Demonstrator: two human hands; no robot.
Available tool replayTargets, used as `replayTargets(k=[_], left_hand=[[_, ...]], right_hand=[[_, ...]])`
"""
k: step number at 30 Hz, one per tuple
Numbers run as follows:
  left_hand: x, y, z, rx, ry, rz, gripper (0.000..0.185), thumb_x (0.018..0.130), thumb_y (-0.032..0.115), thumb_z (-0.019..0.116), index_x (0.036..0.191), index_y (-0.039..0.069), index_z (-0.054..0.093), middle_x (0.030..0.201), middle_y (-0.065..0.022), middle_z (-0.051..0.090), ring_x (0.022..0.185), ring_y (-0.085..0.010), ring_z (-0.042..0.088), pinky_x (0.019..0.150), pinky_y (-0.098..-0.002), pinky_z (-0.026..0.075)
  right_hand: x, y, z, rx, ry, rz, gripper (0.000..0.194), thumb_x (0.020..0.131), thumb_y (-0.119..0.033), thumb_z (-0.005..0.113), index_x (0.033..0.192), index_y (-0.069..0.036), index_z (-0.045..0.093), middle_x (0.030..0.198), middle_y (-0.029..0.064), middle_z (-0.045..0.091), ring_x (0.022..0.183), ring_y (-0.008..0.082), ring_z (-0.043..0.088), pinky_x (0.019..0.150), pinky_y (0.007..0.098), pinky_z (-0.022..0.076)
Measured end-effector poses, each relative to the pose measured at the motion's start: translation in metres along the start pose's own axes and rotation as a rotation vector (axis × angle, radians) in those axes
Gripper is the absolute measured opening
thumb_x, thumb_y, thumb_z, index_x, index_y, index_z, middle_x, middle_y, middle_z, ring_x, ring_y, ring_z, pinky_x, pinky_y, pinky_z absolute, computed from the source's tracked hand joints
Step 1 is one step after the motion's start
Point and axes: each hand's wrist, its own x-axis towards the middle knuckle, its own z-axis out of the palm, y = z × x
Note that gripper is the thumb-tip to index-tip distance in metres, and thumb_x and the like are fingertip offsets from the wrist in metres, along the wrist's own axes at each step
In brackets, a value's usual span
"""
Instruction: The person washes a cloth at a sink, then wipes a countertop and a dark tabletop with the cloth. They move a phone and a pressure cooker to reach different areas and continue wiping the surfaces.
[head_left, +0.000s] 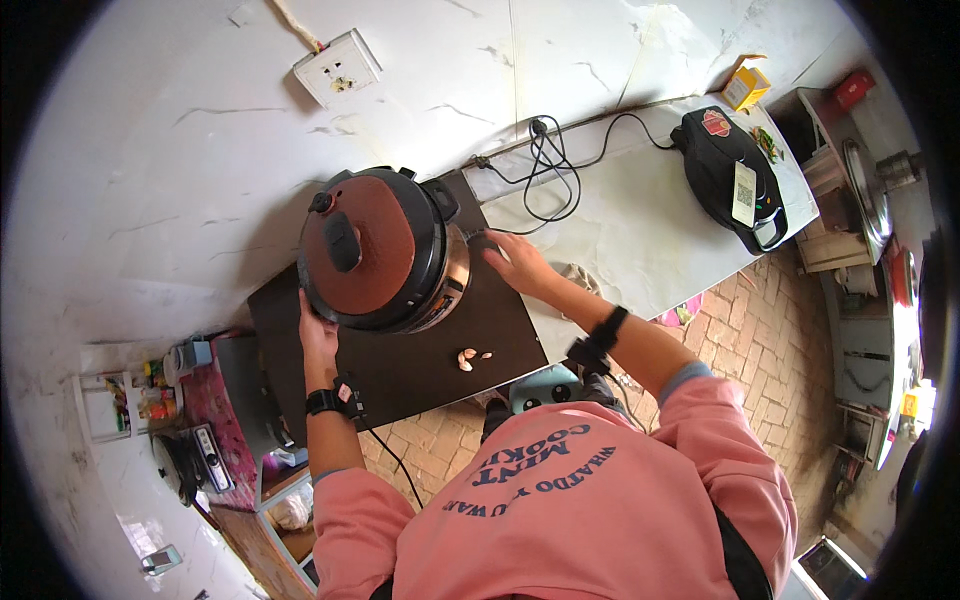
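An electric pressure cooker (439, 281) with a reddish-brown lid (386, 259) and black rim stands on the dark tabletop (405, 375), close to the wall. My left hand (319, 330) holds the cooker's lower left side, its fingers partly hidden beneath the rim. On the other side my right hand (517, 262) has its fingers around the black plug end of a power cord (484, 241), right at the cooker's body. Whether that plug sits fully in the cooker cannot be made out. Several garlic cloves (466, 358) lie in front of the cooker.
A black electric baking pan (720, 169) stands on the pale tabletop (622, 202); its cable (555, 169) lies looped by the wall. A crumpled cloth (581, 277) is beside my right forearm. A wall socket (337, 69), yellow box (746, 86) and stool (544, 386) are around.
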Motion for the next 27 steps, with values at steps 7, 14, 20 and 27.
replayTargets(k=[7,14,20,27], left_hand=[[0.002,0.002,-0.006,0.025,0.101,-0.070,0.062,0.100,0.046,0.055,0.145,0.005,0.042,0.138,-0.0065,0.055,0.120,-0.0222,0.054,0.102,-0.0362,0.043],[-0.003,0.001,-0.011,-0.034,0.064,-0.083,0.058,0.097,0.043,0.061,0.140,0.006,0.047,0.128,-0.0048,0.060,0.113,-0.0208,0.057,0.103,-0.0366,0.041],[-0.023,-0.011,-0.018,-0.087,-0.024,-0.120,0.054,0.097,0.040,0.062,0.138,0.008,0.049,0.129,-0.0031,0.059,0.114,-0.0188,0.055,0.105,-0.0376,0.040],[-0.057,-0.024,0.018,-0.079,-0.048,-0.133,0.055,0.099,0.042,0.058,0.142,0.010,0.046,0.139,-0.0031,0.053,0.124,-0.0196,0.049,0.108,-0.0373,0.035]], right_hand=[[0.072,-0.042,-0.008,0.761,-0.148,0.210,0.047,0.102,-0.035,0.050,0.138,-0.006,0.051,0.125,0.0063,0.061,0.115,0.0180,0.055,0.096,0.0328,0.0427],[0.086,-0.018,-0.009,1.021,-0.210,0.354,0.041,0.099,-0.041,0.058,0.114,-0.003,0.064,0.096,0.0029,0.066,0.095,0.0125,0.059,0.084,0.0283,0.0460],[0.090,-0.018,-0.017,0.853,-0.169,0.455,0.033,0.096,-0.034,0.066,0.110,-0.003,0.066,0.094,0.0020,0.067,0.083,0.0101,0.061,0.078,0.0259,0.0497],[0.065,-0.003,-0.047,0.829,-0.125,0.463,0.030,0.093,-0.031,0.068,0.103,-0.003,0.068,0.086,0.0014,0.065,0.077,0.0104,0.058,0.069,0.0257,0.0469]])
